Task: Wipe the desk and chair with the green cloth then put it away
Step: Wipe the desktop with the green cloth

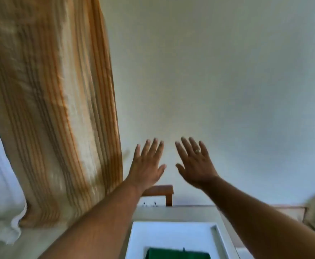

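Both empty and spread wide, my left hand (147,165) and right hand (196,165) are raised before the wall (227,71), green cloth (177,254) below them.

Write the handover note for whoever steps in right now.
Left hand: open, empty, raised toward the wall.
Right hand: open, empty, raised alongside; ring on one finger.
Green cloth: bottom edge of view, lying on a white surface, untouched by either hand.
Chair: not identifiable in view.
Done: no sign of wiping.
Left: pick up cloth, wipe desk and chair, put cloth away.
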`<state>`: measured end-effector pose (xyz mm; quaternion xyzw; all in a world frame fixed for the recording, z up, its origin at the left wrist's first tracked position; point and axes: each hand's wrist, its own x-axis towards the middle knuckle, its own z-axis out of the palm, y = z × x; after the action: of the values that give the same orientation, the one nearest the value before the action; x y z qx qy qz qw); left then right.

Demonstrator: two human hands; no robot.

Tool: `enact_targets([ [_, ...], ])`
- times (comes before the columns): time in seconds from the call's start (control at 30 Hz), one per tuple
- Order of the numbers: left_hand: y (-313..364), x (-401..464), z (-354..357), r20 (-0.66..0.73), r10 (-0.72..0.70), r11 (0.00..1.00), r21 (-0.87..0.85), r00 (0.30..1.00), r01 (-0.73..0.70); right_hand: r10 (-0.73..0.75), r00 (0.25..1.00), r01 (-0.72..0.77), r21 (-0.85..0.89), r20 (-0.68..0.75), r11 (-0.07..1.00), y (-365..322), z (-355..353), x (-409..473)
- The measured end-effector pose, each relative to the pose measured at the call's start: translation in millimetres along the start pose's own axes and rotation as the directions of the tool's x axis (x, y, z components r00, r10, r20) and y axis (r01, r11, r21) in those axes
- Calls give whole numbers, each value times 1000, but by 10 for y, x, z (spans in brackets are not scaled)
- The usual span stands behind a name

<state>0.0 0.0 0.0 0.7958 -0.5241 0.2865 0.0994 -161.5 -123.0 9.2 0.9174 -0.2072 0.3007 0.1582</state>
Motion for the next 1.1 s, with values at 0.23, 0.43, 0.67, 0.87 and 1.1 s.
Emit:
enact_targets([
  [0.23,320,-1415,955,501,-14,990,-115,866,82,23,795,-125,127,606,984,-475,989,-1740],
  [0.43,310,-2003,1226,714,101,988,-155,693,15,114,722,-234,86,682,968,-542,1206,-2356],
  [0.67,203,-1926,1137,670,42,851,-413,741,325,32,627,-349,244,778,905,-203,1242,-2033],
  [0.87,-67,-2116,821,609,-319,251,-684,726,685,-86,557,-624,484,826,613,-263,1280,-1541],
  [1.1,-774,-2765,379,578,-741,-217,-686,341,694,-304,518,-852,452,799,-265,-1437,1235,-846],
])
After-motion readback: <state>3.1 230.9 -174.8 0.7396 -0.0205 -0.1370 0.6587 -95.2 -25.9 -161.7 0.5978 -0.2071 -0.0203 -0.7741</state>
